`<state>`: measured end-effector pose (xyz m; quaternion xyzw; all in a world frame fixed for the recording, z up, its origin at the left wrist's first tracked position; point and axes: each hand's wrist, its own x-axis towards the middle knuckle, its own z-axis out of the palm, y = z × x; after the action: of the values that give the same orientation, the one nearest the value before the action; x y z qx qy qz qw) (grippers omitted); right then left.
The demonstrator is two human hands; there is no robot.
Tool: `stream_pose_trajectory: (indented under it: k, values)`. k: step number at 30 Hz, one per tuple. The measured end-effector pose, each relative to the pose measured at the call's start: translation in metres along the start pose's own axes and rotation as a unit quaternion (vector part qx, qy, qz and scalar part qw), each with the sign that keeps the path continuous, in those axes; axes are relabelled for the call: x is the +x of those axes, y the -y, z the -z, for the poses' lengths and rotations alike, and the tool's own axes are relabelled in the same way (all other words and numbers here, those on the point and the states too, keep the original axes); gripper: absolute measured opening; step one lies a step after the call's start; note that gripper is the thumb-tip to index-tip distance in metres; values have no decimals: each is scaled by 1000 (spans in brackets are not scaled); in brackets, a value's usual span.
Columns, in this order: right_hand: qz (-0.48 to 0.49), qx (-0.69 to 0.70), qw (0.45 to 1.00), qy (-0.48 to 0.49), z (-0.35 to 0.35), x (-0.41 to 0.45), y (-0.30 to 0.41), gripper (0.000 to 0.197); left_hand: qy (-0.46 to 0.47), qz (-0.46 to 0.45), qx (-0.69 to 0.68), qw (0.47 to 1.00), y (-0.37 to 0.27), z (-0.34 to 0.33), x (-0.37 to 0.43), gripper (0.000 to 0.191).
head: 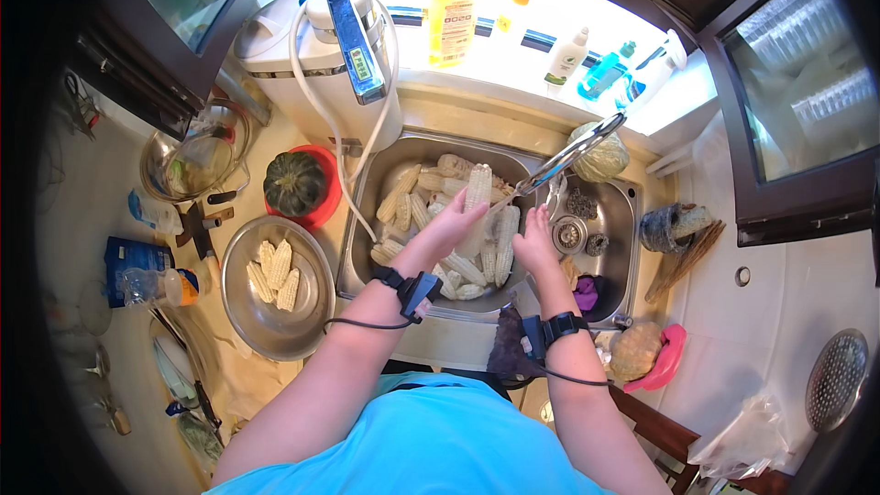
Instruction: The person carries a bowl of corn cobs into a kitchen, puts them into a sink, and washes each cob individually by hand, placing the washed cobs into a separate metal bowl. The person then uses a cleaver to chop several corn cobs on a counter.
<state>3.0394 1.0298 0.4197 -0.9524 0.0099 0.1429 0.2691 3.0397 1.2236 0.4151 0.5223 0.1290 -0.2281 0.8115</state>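
Note:
In the left basin of the stainless steel sink (357, 261) lie several peeled pale corn cobs (507, 237). My left hand (454, 227) holds one corn cob (478, 185) upright above the pile. The chrome faucet (570, 155) reaches over the basin, and water runs from its end near that cob. Just right of the stream is my right hand (536, 240), its fingers stretched and the thumb apart, with nothing visible in it. A wide steel bowl (236, 289) on the counter to the left contains several corn cobs (280, 265).
A dark green squash (295, 183) sits on a red plate (333, 199) beside a white water appliance (275, 89) with hoses. The right basin (605, 261) has scrubbers and a purple cloth (586, 292). Bottles (450, 20) line the windowsill. Another squash (636, 350) rests at right.

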Motion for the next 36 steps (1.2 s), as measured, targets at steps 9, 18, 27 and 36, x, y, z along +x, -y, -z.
stream_pose_trajectory:
  k: [9, 18, 27, 36]
  values:
    - [-103, -162, 981, 34, 41, -135, -53, 41, 49, -46, 62, 996, 2, 31, -49, 70]
    - [-241, -182, 951, 72, 14, -217, -77, 53, 42, -8, 110, 993, -10, 14, -76, 44]
    - [-148, -88, 976, -133, 37, -221, -46, 30, -60, -38, 345, 936, -9, 27, -97, 40]
    - [183, 155, 958, -155, 39, -162, 67, 14, -131, 11, 604, 786, -20, -3, -114, 41]
